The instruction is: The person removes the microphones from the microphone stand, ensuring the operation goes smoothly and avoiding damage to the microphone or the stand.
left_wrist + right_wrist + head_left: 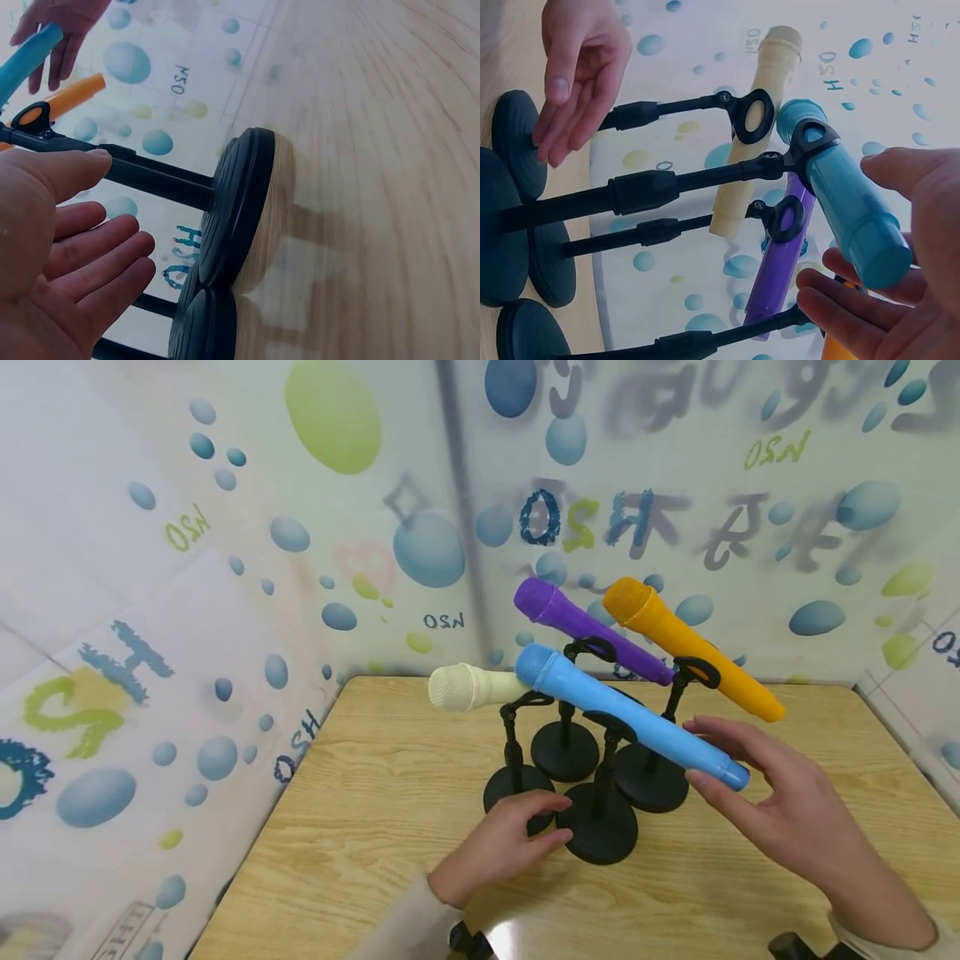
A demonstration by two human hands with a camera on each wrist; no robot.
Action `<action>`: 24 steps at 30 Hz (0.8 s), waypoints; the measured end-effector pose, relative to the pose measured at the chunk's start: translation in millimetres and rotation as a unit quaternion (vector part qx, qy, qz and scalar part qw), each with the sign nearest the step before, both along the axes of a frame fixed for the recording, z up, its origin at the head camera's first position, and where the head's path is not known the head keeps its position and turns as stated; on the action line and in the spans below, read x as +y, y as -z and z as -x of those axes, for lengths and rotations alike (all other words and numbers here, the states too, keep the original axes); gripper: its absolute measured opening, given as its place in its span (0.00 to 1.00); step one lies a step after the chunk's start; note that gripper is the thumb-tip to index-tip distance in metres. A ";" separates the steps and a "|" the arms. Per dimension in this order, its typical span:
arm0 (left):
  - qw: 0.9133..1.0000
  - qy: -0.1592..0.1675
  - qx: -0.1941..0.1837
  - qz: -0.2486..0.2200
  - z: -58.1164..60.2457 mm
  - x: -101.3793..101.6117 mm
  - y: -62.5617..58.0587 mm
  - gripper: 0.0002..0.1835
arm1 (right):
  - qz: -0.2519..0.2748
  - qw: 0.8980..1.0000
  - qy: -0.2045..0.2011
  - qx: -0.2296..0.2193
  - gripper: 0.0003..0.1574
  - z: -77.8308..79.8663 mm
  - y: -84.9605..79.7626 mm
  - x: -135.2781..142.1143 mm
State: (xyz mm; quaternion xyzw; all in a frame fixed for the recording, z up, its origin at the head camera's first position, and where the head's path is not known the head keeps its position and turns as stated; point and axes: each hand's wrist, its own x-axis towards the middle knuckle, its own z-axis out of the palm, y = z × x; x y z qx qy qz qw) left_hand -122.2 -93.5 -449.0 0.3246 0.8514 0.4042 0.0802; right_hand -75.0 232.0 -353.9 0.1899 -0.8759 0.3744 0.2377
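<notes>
A blue microphone (630, 714) lies slanted in the clip of the front black stand (597, 831). Around its lower end my right hand (787, 802) is spread, thumb on the near side and fingers beyond; in the right wrist view a gap shows between thumb (889, 169) and microphone. My left hand (502, 839) hovers beside the front stand's base, fingers loosely extended and holding nothing. Behind stand more black stands, bearing a cream microphone (483, 687) at left, a purple microphone (581, 622) at back and an orange microphone (697, 652) at right.
The stands cluster on a wooden table (360, 827), their round bases close together. White walls (225, 610) with blue and green spots and lettering enclose the table at the back and sides. Both wrists wear dark devices at the lower edge of the head view.
</notes>
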 end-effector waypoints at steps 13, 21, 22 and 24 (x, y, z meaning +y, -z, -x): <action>0.998 -0.020 -0.030 -0.046 9.8 14.7 1.5 0.21 | -0.007 1.000 -0.001 0.017 0.40 2.9 -7.5 -7.7; 0.996 -0.027 -0.054 -0.068 16.5 23.0 0.8 0.20 | -0.009 1.000 0.010 0.024 0.36 6.7 -11.4 -14.3; 0.996 -0.026 -0.055 -0.069 17.2 24.1 0.9 0.20 | -0.008 1.000 0.011 0.027 0.36 7.3 -11.6 -15.2; 0.996 -0.023 -0.053 -0.073 18.3 26.5 1.0 0.20 | -0.004 0.999 0.009 0.036 0.36 8.8 -11.5 -16.7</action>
